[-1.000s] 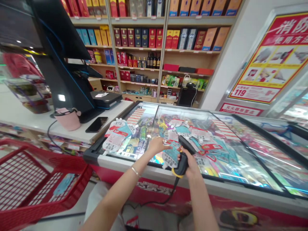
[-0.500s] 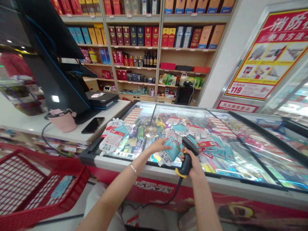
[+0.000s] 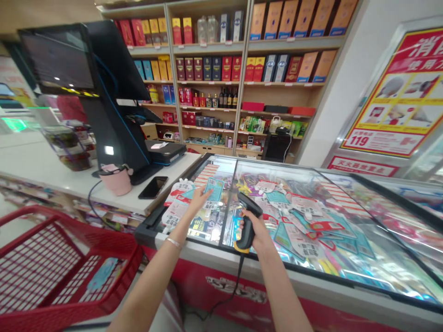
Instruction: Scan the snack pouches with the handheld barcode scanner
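Note:
My left hand [image 3: 200,199] grips a flat teal-and-white package [image 3: 215,190] by its edge, over the left part of the glass-topped freezer [image 3: 224,249]. Beside it lies a small pile of white, red and teal packages [image 3: 178,200]. My right hand [image 3: 254,227] is wrapped round the handle of a black and yellow barcode scanner [image 3: 246,230], its head pointing up and left. Further right, a larger pile of similar packages [image 3: 304,221] is spread on the glass.
On the white counter [image 3: 138,205] at left are a pink cup [image 3: 116,182], a phone [image 3: 153,187] and a dark register screen [image 3: 60,60]. A red basket [image 3: 114,240] stands below. The scanner cord [image 3: 238,276] hangs down the freezer front. Stocked shelves [image 3: 207,83] stand behind.
My left hand has moved left with a teal package, away from the scanner and towards the small pile. My right hand still holds the scanner. The view has shifted left and up.

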{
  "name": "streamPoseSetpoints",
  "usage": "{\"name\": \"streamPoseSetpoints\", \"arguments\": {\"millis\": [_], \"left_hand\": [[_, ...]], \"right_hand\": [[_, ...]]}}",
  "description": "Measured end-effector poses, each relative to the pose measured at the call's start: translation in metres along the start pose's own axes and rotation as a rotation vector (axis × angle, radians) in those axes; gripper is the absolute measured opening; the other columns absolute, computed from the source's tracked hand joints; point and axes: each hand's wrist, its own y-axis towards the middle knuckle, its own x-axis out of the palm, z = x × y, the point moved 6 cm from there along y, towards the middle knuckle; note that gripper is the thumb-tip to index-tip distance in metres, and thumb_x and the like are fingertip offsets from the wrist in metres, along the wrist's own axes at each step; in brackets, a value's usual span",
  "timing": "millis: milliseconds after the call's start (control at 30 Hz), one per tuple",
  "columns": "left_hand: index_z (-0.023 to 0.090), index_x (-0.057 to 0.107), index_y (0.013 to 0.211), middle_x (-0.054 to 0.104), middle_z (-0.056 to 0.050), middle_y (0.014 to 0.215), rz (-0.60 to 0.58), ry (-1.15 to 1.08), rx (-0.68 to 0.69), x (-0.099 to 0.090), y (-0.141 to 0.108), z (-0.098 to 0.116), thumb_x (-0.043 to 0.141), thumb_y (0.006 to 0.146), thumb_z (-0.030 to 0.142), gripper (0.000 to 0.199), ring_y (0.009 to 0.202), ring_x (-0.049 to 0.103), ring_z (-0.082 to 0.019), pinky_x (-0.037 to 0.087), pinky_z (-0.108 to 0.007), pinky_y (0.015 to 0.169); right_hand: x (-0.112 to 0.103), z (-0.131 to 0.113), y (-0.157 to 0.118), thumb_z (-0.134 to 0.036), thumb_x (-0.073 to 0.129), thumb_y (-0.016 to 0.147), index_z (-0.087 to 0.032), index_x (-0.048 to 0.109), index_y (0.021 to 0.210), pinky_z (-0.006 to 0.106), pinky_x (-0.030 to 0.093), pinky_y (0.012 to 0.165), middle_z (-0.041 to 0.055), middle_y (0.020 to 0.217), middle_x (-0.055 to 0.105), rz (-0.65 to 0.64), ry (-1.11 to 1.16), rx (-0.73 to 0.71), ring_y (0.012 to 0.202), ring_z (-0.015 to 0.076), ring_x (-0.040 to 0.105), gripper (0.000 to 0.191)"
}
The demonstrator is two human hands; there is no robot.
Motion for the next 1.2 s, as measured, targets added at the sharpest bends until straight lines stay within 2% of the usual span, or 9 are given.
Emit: {"name": "streamPoseSetpoints", "arguments": {"millis": [100, 200, 400, 567, 767, 1067, 1200], "left_hand": [[0.014, 0.067, 0.085, 0.067, -0.004, 0.078, 0.125, 0.055, 0.012, -0.017, -0.005, -0.013, 0.054, 0.076, 0.047, 0.037, 0.076, 0.059, -0.018, 0.047, -0.028, 0.07], [0.015, 0.067, 0.081, 0.066, -0.003, 0.075, 0.157, 0.108, 0.053, -0.023, -0.01, -0.015, 0.052, 0.079, 0.046, 0.035, 0.074, 0.058, -0.017, 0.046, -0.027, 0.072], [0.014, 0.066, 0.075, 0.063, -0.001, 0.068, 0.182, 0.141, 0.074, -0.034, -0.014, -0.009, 0.052, 0.08, 0.041, 0.031, 0.066, 0.054, -0.015, 0.042, -0.025, 0.065], [0.015, 0.064, 0.069, 0.061, 0.0, 0.065, 0.196, 0.126, 0.075, -0.038, -0.013, -0.012, 0.052, 0.078, 0.041, 0.03, 0.066, 0.052, -0.015, 0.041, -0.025, 0.064], [0.015, 0.062, 0.068, 0.056, 0.001, 0.061, 0.21, 0.124, 0.069, -0.04, -0.013, -0.013, 0.052, 0.077, 0.044, 0.032, 0.063, 0.049, -0.014, 0.04, -0.025, 0.062], [0.014, 0.068, 0.077, 0.063, -0.001, 0.069, 0.224, 0.095, 0.065, -0.041, -0.014, -0.011, 0.053, 0.078, 0.04, 0.03, 0.069, 0.053, -0.016, 0.042, -0.025, 0.065], [0.015, 0.069, 0.077, 0.063, -0.001, 0.068, 0.218, 0.084, 0.075, -0.04, -0.015, -0.009, 0.054, 0.079, 0.04, 0.03, 0.067, 0.053, -0.015, 0.042, -0.024, 0.063]], "right_hand": [[0.036, 0.015, 0.01, -0.022, 0.079, 0.056, -0.015, 0.061, 0.071, 0.019, 0.042, 0.038, -0.0011, 0.058, 0.061, -0.078, -0.029, 0.005, 0.042, 0.0083, 0.051, 0.025], [0.064, 0.025, 0.017, -0.023, 0.078, 0.057, -0.015, 0.061, 0.071, 0.019, 0.042, 0.038, -0.0015, 0.057, 0.061, -0.138, -0.092, -0.016, 0.041, 0.0083, 0.05, 0.023], [0.094, 0.036, 0.02, -0.028, 0.077, 0.057, -0.016, 0.061, 0.069, 0.021, 0.04, 0.037, -0.0036, 0.05, 0.057, -0.192, -0.208, -0.081, 0.038, 0.0084, 0.048, 0.023], [0.101, 0.036, 0.017, -0.029, 0.074, 0.06, -0.016, 0.059, 0.064, 0.021, 0.038, 0.036, -0.0038, 0.044, 0.053, -0.225, -0.286, -0.137, 0.035, 0.0084, 0.045, 0.021], [0.104, 0.033, 0.016, -0.028, 0.074, 0.058, -0.016, 0.059, 0.066, 0.021, 0.039, 0.036, -0.0038, 0.049, 0.055, -0.217, -0.281, -0.156, 0.037, 0.0084, 0.047, 0.021], [0.108, 0.032, 0.01, -0.03, 0.073, 0.06, -0.016, 0.06, 0.068, 0.021, 0.038, 0.036, -0.0019, 0.052, 0.059, -0.233, -0.293, -0.168, 0.037, 0.0081, 0.047, 0.021], [0.108, 0.03, 0.01, -0.028, 0.073, 0.062, -0.016, 0.06, 0.07, 0.021, 0.038, 0.037, -0.0037, 0.045, 0.055, -0.23, -0.315, -0.179, 0.036, 0.0088, 0.046, 0.019]]}}
